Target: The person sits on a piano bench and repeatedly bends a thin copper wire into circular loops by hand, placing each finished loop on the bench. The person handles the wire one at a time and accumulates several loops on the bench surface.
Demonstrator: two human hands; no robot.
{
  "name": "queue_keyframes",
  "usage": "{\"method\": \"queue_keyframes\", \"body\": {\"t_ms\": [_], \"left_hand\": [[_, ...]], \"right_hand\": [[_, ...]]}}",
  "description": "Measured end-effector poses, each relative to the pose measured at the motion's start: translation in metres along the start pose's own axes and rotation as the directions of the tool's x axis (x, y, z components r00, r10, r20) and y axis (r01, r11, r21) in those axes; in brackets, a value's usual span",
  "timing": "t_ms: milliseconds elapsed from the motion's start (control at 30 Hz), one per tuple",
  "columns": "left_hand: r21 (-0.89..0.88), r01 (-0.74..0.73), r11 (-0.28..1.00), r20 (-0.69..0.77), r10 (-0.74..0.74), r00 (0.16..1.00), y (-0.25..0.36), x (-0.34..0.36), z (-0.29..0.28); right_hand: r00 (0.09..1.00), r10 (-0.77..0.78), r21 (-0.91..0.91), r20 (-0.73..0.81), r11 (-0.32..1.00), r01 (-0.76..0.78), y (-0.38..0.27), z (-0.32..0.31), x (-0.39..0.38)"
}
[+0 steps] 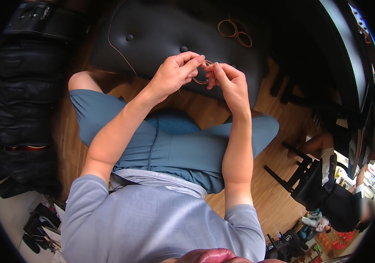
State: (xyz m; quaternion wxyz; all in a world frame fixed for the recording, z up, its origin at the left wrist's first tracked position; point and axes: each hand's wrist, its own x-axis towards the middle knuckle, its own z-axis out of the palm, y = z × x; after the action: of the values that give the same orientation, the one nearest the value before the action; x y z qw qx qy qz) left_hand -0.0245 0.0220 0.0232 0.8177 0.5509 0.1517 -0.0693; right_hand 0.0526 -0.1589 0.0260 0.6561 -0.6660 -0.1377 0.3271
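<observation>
A small coil of thin copper-coloured wire [201, 83], like an instrument string, is held between both hands above the near edge of a black button-tufted bench [161, 28]. My left hand [175, 73] pinches the coil's left side between thumb and fingers. On its right side, the thumb and bent fingers of my right hand [231, 82] close on the same loop. Farther back on the bench lie two joined coils of similar wire [236, 34]. One long loose strand [110, 37] curves over the bench's left part and past its near edge.
Bulky black cases or bags [23, 101] line the left side. A large dark piece of furniture [345, 52] rises at the right. Behind it on the wooden floor [262, 206] are a black chair [299, 175] and another person in dark clothes [343, 208].
</observation>
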Motion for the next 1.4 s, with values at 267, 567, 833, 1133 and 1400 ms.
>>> {"method": "queue_keyframes", "body": {"t_ms": [267,567,833,1133,1400], "left_hand": [[-0.217,0.101,0.971,0.075,-0.087,0.993,0.009,-0.003,-0.002],[-0.229,0.103,0.968,0.025,-0.1,0.995,0.009,0.0,-0.003],[-0.194,0.064,0.979,0.023,-0.061,0.998,0.009,0.001,-0.006],[-0.235,0.098,0.967,0.046,-0.09,0.995,0.01,0.002,-0.009],[-0.253,0.103,0.962,0.043,-0.095,0.995,0.02,0.004,-0.003]], "right_hand": [[0.999,-0.043,0.127,0.028,0.991,0.039,0.001,-0.005,0.0],[0.989,-0.032,0.177,0.142,0.984,0.006,0.001,-0.006,0.0],[0.988,-0.013,0.224,0.155,0.974,-0.022,-0.004,-0.008,0.001],[0.986,-0.013,0.268,0.168,0.963,-0.033,-0.006,-0.005,0.001],[0.993,-0.034,0.341,0.111,0.94,-0.006,-0.01,-0.001,0.003]]}}
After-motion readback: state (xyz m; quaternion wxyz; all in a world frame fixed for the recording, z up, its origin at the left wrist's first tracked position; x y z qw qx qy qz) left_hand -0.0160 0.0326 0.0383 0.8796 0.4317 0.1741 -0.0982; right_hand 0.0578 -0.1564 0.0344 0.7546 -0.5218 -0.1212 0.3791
